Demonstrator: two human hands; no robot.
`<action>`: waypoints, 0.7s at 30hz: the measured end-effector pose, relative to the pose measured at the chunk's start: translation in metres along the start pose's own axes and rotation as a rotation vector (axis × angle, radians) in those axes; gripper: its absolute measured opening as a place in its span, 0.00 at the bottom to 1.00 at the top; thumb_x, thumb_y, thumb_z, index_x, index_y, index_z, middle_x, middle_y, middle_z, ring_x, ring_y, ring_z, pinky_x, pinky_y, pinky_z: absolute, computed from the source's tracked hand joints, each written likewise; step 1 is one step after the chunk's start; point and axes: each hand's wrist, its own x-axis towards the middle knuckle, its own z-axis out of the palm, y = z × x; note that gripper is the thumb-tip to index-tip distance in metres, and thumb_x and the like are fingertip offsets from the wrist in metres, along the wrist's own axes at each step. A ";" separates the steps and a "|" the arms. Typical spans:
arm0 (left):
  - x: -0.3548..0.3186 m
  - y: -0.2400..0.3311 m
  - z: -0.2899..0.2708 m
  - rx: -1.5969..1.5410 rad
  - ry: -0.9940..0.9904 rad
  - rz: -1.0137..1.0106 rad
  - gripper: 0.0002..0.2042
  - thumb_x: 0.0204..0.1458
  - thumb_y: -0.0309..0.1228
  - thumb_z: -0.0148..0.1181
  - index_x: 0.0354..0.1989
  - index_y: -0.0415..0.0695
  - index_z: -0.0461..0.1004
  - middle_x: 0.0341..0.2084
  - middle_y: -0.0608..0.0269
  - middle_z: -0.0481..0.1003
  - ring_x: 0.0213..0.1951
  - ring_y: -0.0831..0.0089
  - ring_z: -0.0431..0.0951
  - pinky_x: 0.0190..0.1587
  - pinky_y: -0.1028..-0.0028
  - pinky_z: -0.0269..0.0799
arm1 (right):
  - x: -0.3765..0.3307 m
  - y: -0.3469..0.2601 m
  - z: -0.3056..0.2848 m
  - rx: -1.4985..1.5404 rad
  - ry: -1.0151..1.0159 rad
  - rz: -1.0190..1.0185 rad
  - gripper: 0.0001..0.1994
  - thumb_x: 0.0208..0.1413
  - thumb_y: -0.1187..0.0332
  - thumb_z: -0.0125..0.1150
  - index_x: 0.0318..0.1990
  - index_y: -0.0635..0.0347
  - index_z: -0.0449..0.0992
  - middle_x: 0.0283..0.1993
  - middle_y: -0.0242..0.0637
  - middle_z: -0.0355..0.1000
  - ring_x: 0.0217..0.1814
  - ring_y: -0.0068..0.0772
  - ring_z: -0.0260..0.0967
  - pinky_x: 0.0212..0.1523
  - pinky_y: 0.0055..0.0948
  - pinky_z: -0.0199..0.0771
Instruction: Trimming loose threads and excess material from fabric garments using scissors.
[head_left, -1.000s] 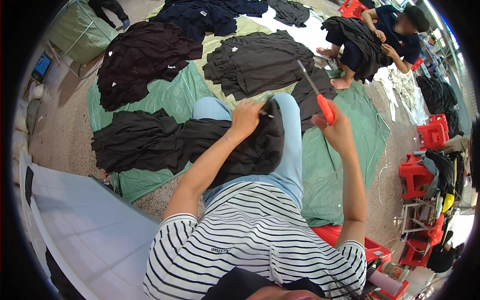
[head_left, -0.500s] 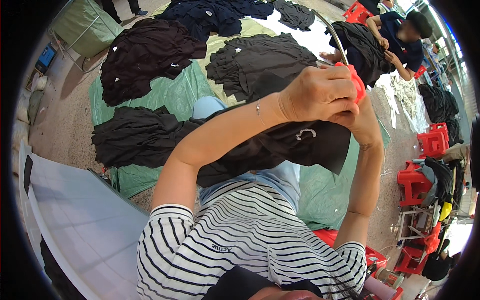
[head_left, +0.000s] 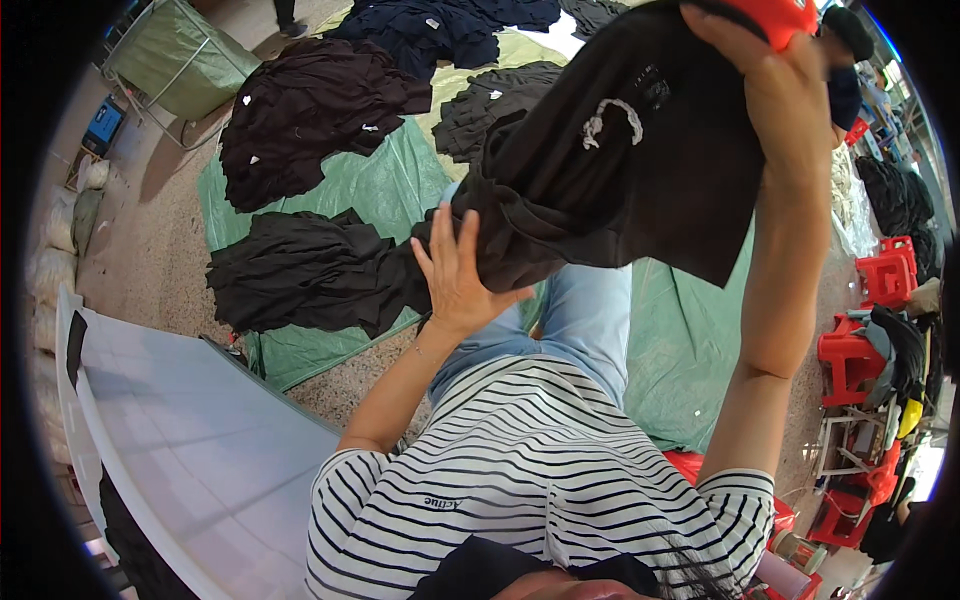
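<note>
A black garment (head_left: 680,190) is spread in front of me, with a curved white mark and a small pale print on it. My right hand (head_left: 785,105) is raised at the upper right and grips the garment's upper edge; most of its fingers are hidden. Right at that hand a red plastic piece (head_left: 785,15) shows at the picture's top edge, too cut off to name. Lower down, my left hand (head_left: 462,285) is open, its fingers spread against the garment's left folds.
Piles of dark clothes (head_left: 310,265) lie on a green sheet (head_left: 690,340) on the floor. Red stools (head_left: 848,360) stand along the right. A white panel (head_left: 190,430) fills the lower left. Behind my right hand another person (head_left: 845,90) is partly visible.
My left hand has left the red piece and come down onto the garment, opening its fingers. My right hand has risen to the upper right, lifting the garment with it.
</note>
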 end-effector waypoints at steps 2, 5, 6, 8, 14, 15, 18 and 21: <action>0.007 -0.005 0.001 0.016 0.233 -0.086 0.61 0.32 0.55 0.75 0.71 0.40 0.44 0.70 0.37 0.45 0.70 0.41 0.47 0.65 0.33 0.35 | 0.001 -0.038 0.020 -0.019 0.017 -0.127 0.12 0.50 0.79 0.59 0.44 0.65 0.77 0.36 0.31 0.74 0.38 0.22 0.70 0.42 0.19 0.68; 0.043 0.003 -0.028 -0.171 0.339 -0.177 0.52 0.35 0.35 0.74 0.70 0.41 0.47 0.68 0.43 0.54 0.68 0.47 0.57 0.66 0.43 0.48 | -0.006 -0.071 0.036 0.012 0.006 -0.126 0.13 0.51 0.77 0.59 0.45 0.65 0.77 0.37 0.33 0.74 0.39 0.23 0.71 0.45 0.21 0.69; 0.057 -0.006 -0.034 -0.236 0.331 -0.148 0.48 0.36 0.30 0.72 0.69 0.41 0.51 0.64 0.45 0.61 0.64 0.50 0.63 0.63 0.51 0.56 | -0.009 -0.075 0.031 0.050 0.000 -0.111 0.13 0.51 0.77 0.59 0.46 0.65 0.77 0.37 0.33 0.74 0.39 0.24 0.72 0.45 0.22 0.70; 0.059 -0.052 -0.050 -0.399 0.327 -0.334 0.36 0.38 0.19 0.67 0.62 0.42 0.64 0.49 0.50 0.76 0.50 0.58 0.78 0.52 0.69 0.72 | -0.012 -0.076 0.030 0.164 -0.036 -0.087 0.14 0.51 0.76 0.59 0.47 0.64 0.76 0.37 0.34 0.75 0.40 0.26 0.72 0.46 0.23 0.71; 0.054 -0.030 -0.103 0.029 0.273 0.057 0.29 0.40 0.24 0.65 0.57 0.43 0.71 0.44 0.55 0.75 0.45 0.54 0.75 0.61 0.57 0.62 | -0.022 0.004 -0.042 0.313 0.012 0.111 0.15 0.52 0.73 0.63 0.49 0.63 0.79 0.48 0.34 0.77 0.51 0.26 0.72 0.56 0.22 0.66; 0.054 -0.028 -0.099 0.131 0.229 0.193 0.29 0.39 0.24 0.63 0.56 0.44 0.71 0.43 0.55 0.75 0.44 0.55 0.74 0.63 0.53 0.59 | -0.029 0.016 -0.051 0.083 0.081 -0.009 0.15 0.52 0.73 0.63 0.49 0.63 0.79 0.46 0.35 0.77 0.51 0.27 0.73 0.57 0.24 0.67; 0.018 -0.028 -0.078 0.120 -0.087 0.218 0.30 0.37 0.24 0.62 0.57 0.47 0.72 0.41 0.58 0.71 0.47 0.57 0.72 0.64 0.48 0.56 | -0.075 0.097 -0.085 0.125 0.136 0.226 0.16 0.51 0.78 0.63 0.50 0.61 0.77 0.46 0.31 0.74 0.50 0.24 0.71 0.54 0.24 0.68; -0.039 -0.049 -0.038 0.208 -0.466 0.337 0.26 0.41 0.27 0.64 0.54 0.49 0.74 0.37 0.58 0.67 0.39 0.60 0.72 0.57 0.53 0.65 | -0.158 0.215 -0.120 -0.260 0.184 0.460 0.14 0.47 0.73 0.67 0.44 0.62 0.76 0.36 0.28 0.75 0.38 0.18 0.70 0.40 0.23 0.69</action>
